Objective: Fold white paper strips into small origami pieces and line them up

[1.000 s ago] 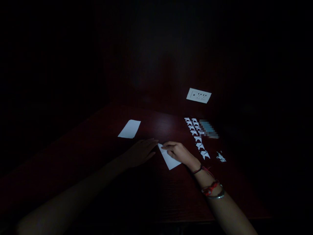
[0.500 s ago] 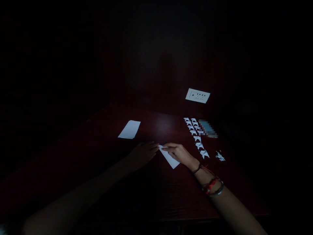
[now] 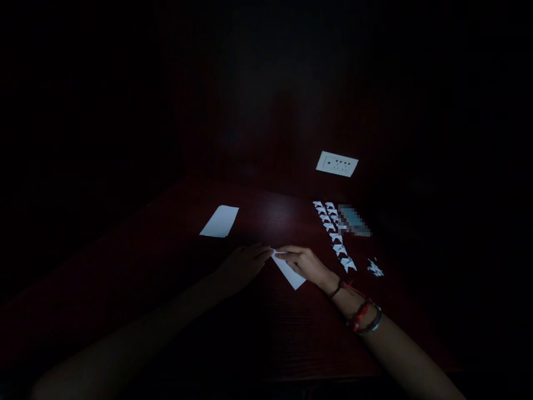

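Note:
A folded white sheet of paper (image 3: pixel 290 270) lies on the dark red table, its narrow end pointing away from me and a corner towards me. My right hand (image 3: pixel 306 263) rests over its right side, index finger stretched to the far tip and the other fingers bent against the paper. From the left, my left hand (image 3: pixel 246 263) reaches the same tip with its fingers extended, in dim light. Whether its thumb is under the paper cannot be made out. Bracelets (image 3: pixel 364 318) circle my right wrist.
Further back on the left lies a stack of white paper (image 3: pixel 220 221). To the right, several small folded paper pieces (image 3: pixel 338 249) form two rows beside a blurred-out flat object (image 3: pixel 353 220). A little pile of paper scraps (image 3: pixel 375 268) lies nearer. A socket plate (image 3: pixel 337 164) is on the wall.
Almost nothing differs. The whole view has shifted very slightly, and both hands stay at the tip of the folded paper.

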The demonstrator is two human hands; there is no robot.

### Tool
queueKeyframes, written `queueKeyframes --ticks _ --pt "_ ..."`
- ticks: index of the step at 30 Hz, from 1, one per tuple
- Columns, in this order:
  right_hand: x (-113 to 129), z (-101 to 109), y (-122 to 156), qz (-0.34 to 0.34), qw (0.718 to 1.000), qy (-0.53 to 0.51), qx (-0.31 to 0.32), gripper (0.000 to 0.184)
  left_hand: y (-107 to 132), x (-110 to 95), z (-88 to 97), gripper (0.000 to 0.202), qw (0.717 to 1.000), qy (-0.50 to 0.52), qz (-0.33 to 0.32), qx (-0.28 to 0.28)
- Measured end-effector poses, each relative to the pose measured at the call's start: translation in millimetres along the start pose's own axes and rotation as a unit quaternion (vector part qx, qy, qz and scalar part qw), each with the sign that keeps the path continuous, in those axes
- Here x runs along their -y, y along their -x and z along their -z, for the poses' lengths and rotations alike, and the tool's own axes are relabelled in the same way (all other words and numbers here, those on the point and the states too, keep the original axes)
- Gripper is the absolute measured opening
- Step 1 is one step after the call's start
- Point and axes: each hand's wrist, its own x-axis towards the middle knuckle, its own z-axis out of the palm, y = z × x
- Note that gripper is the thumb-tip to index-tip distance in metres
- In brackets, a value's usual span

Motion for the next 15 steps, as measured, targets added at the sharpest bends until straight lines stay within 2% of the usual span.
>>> queueKeyframes --ticks 8,15 --pt "-4 -3 0 0.014 0.998 0.059 0.013 0.034 0 -3 6.1 0.042 0.999 -0.022 0.002 0.036" --pt "-1 11 -1 0.054 0.995 0.059 0.053 0.044 1 -5 12.9 0.045 0.999 -0.021 -0.005 0.046"
